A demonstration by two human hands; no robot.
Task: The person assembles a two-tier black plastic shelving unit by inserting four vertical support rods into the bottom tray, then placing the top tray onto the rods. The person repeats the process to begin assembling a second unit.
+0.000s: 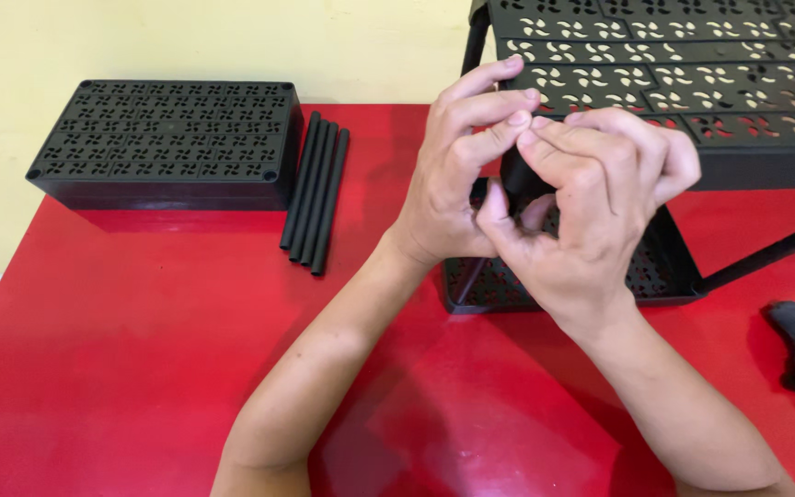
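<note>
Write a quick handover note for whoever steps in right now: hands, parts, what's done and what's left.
Left hand and right hand: both pinched together on a black tube end at the rack's corner.
Black rack: two perforated shelves joined by poles, on the red table.
Loose: stack of shelves, four black tubes beside it.
Left: those loose parts remain unattached.

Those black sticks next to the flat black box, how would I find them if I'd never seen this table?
Start at the red table and look to its far left, where a stack of black patterned shelf panels sits by the yellow wall. Right beside its right edge lie four black tubes, side by side and touching. They are the only loose, plain, round rods, lying apart from both hands.
</note>
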